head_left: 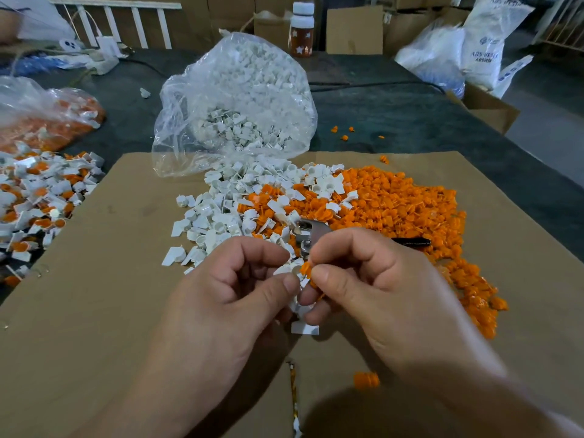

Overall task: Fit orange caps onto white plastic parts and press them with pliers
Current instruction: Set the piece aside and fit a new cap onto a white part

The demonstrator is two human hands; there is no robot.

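**Cap meets part above the cardboard sheet**

Over the near half of the cardboard sheet (94, 279) that covers the worktop (395, 115), both hands meet at the middle of the view. The left hand (227, 298) pinches a white plastic part (289, 269) between thumb and forefinger, its grip narrow and closed on the piece. The right hand (376, 279) holds an orange cap (306, 269) the same way, thumb and forefinger tight on it, and the cap touches the open end of the white part. More white pieces show below the fingers, but which hand holds them cannot be told.

Just behind the hands lie the pliers (305, 235), metal head toward the left hand and a dark handle (410, 241) pointing right, resting on the mixed parts. A heap of white parts (218, 216) spreads left of centre and a larger heap of orange caps (410, 203) spreads to the right; the two overlap in the middle. A clear bag (240, 90) of white parts lies open at the far edge of the cardboard, spilling onto it. At the left edge sits a pile of assembled pieces (41, 197), white with orange, and behind it a second bag (47, 118) with orange contents. One loose cap (366, 380) lies on the cardboard near the right wrist.
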